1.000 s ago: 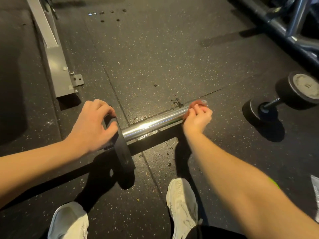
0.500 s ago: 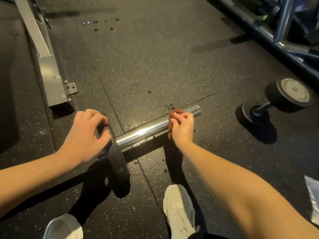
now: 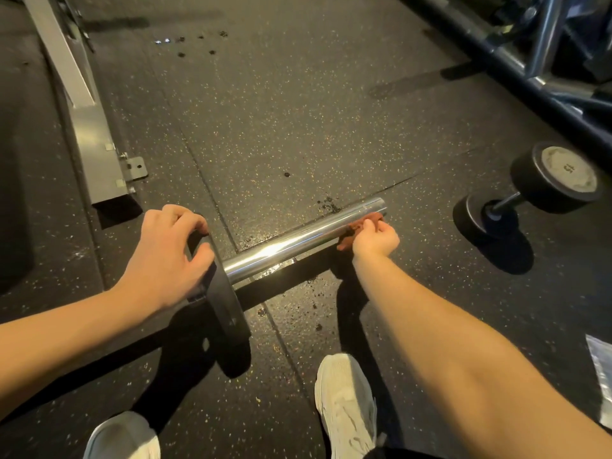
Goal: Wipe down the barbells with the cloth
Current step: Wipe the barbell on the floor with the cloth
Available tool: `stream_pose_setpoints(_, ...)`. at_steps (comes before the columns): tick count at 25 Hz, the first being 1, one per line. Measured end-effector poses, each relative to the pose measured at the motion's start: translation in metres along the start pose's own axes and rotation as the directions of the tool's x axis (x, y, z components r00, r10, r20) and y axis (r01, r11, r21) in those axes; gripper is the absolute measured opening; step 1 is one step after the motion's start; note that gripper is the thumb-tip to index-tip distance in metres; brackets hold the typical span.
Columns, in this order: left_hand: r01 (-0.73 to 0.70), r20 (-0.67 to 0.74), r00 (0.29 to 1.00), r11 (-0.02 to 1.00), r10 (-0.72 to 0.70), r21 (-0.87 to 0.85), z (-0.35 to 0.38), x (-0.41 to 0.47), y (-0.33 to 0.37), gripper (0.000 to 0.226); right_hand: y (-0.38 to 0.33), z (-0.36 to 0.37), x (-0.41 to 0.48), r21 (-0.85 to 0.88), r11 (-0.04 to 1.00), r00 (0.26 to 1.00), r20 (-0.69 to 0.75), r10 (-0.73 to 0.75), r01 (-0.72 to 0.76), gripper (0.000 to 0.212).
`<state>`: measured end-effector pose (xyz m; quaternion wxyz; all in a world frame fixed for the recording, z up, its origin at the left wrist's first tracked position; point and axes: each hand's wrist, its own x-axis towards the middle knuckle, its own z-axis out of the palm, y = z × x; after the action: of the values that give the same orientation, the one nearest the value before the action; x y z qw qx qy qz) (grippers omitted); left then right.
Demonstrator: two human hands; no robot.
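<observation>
A barbell lies on the dark rubber floor, its shiny chrome sleeve [image 3: 291, 241] pointing up and to the right. A black plate [image 3: 228, 309] stands on edge at the sleeve's inner end. My left hand [image 3: 169, 256] grips the top of that plate, fingers curled over its rim. Near the sleeve's outer tip, my right hand [image 3: 376, 240] holds a small reddish cloth [image 3: 356, 226] bunched against the near side of the chrome. The rest of the bar runs off to the lower left, hidden under my left arm.
A black dumbbell [image 3: 530, 193] lies on the floor to the right of the sleeve's tip. A grey metal frame foot [image 3: 96, 154] stands at the left, a dark rack base [image 3: 516, 64] at the top right. My white shoes [image 3: 344, 405] are below. Wet spots dot the floor.
My right hand slid the cloth inward along the sleeve, then back out to its tip and onto the near side. My left hand stayed on the plate.
</observation>
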<state>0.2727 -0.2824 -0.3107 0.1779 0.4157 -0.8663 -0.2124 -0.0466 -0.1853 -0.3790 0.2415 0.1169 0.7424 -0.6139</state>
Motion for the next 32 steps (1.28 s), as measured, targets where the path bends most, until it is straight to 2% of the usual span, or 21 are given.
stream_pose_setpoints(3,-0.019,-0.008,1.0,1.0,0.019,0.013,0.002,0.0,-0.003,0.018,-0.008,0.003,0.016,0.052,0.998,0.995,-0.087,0.045,-0.04,0.023)
stream_pose_setpoints(7,0.023,-0.026,0.999,1.0,-0.022,0.021,0.0,0.002,0.0,0.017,0.037,0.008,-0.05,-0.117,0.992,0.987,0.146,0.072,-0.055,0.016)
stream_pose_setpoints(10,0.01,-0.021,1.0,1.0,-0.01,0.016,0.0,0.004,-0.001,0.017,0.019,-0.003,-0.027,-0.064,0.995,0.987,0.145,-0.064,0.074,0.017)
stream_pose_setpoints(11,0.002,-0.026,1.0,1.0,-0.002,0.014,-0.001,0.003,-0.001,0.017,0.005,-0.006,-0.009,-0.078,0.985,0.984,0.104,-0.142,0.151,0.018)
stream_pose_setpoints(12,-0.007,-0.029,1.0,1.0,0.008,0.012,-0.001,0.001,-0.001,0.017,-0.009,-0.008,0.008,-0.17,0.951,0.965,0.07,-0.251,0.259,0.02)
stream_pose_setpoints(14,-0.025,-0.024,0.999,1.0,0.025,0.006,0.0,-0.003,0.001,0.019,-0.024,-0.004,0.029,-0.429,0.796,0.901,0.14,-0.409,0.428,0.021)
stream_pose_setpoints(16,-0.03,-0.016,0.999,1.0,0.03,0.002,0.0,-0.005,0.001,0.02,-0.019,0.014,0.017,-0.599,0.618,0.855,0.276,-0.439,0.51,0.02)
stream_pose_setpoints(18,-0.027,-0.02,0.999,1.0,0.027,0.006,0.0,-0.004,-0.002,0.02,-0.002,0.031,-0.021,-0.689,0.38,0.78,0.473,-0.41,0.618,0.02)
stream_pose_setpoints(19,-0.024,-0.024,0.999,1.0,0.024,0.005,0.001,-0.004,-0.002,0.02,0.008,0.034,-0.04,-0.641,0.293,0.701,0.604,-0.379,0.71,0.021)
stream_pose_setpoints(21,-0.019,-0.021,1.0,1.0,0.019,-0.007,0.001,-0.007,-0.003,0.019,0.022,0.029,-0.065,-0.464,0.266,0.524,0.817,-0.24,0.845,0.025)
stream_pose_setpoints(22,-0.026,-0.022,0.999,1.0,0.026,-0.014,0.001,-0.009,-0.002,0.019,0.02,0.026,-0.06,-0.401,0.266,0.456,0.869,-0.191,0.877,0.027)
stream_pose_setpoints(23,-0.037,-0.026,0.999,0.999,0.037,-0.019,0.001,-0.01,-0.001,0.019,0.012,0.024,-0.045,-0.382,0.254,0.43,0.886,-0.173,0.889,0.027)
stream_pose_setpoints(24,-0.052,-0.026,0.998,0.998,0.051,-0.019,0.001,-0.01,-0.001,0.019,0.004,0.023,-0.025,-0.429,0.256,0.481,0.854,-0.197,0.866,0.026)
stream_pose_setpoints(25,-0.062,-0.026,0.998,0.998,0.061,-0.018,0.002,-0.011,0.0,0.019,-0.005,0.02,-0.004,-0.521,0.252,0.576,0.773,-0.267,0.815,0.025)
stream_pose_setpoints(27,-0.063,-0.037,0.997,0.998,0.063,-0.015,0.004,-0.012,0.0,0.018,-0.016,0.011,0.022,-0.679,0.332,0.752,0.537,-0.383,0.654,0.024)
stream_pose_setpoints(28,-0.064,-0.044,0.997,0.998,0.063,-0.008,0.005,-0.013,0.0,0.018,-0.011,0.011,0.019,-0.702,0.361,0.78,0.472,-0.411,0.614,0.024)
stream_pose_setpoints(29,-0.067,-0.047,0.997,0.998,0.067,-0.005,0.005,-0.014,-0.001,0.018,-0.001,0.015,0.005,-0.689,0.372,0.774,0.47,-0.424,0.622,0.024)
stream_pose_setpoints(30,-0.071,-0.046,0.996,0.997,0.071,-0.005,0.005,-0.015,-0.002,0.02,0.011,0.02,-0.016,-0.648,0.359,0.735,0.525,-0.428,0.672,0.024)
stream_pose_setpoints(32,-0.072,-0.034,0.997,0.997,0.072,-0.011,0.002,-0.015,-0.005,0.022,0.043,0.027,-0.069,-0.482,0.346,0.592,0.695,-0.408,0.805,0.023)
